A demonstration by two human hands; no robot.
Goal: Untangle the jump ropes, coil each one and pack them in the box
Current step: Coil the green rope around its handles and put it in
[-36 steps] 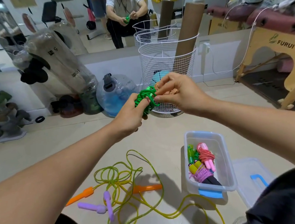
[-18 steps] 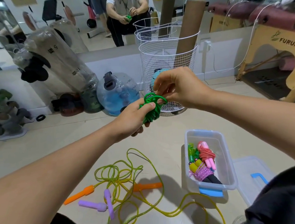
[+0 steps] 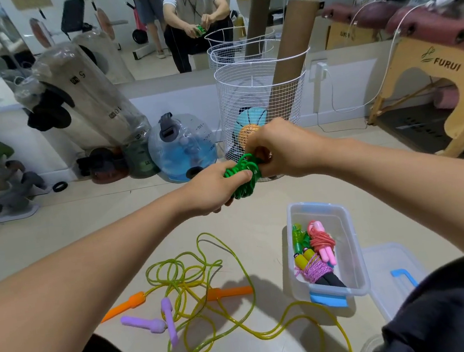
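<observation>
Green rope coil [image 3: 244,178] is gripped by the left hand [image 3: 212,189]. The right hand [image 3: 277,149] pinches its top, above the box [image 3: 355,251].

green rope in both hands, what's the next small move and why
Probably tuck the loose end under a loop to lock the coil, then lower it into the box. The green rope already looks tightly wound, the left hand grips the bundle, and the right hand pinches at its top, as if finishing the wrap.

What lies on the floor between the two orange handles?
In the head view, loops of the yellow-green rope and one upright purple handle lie between the left orange handle and the right orange handle.
</observation>
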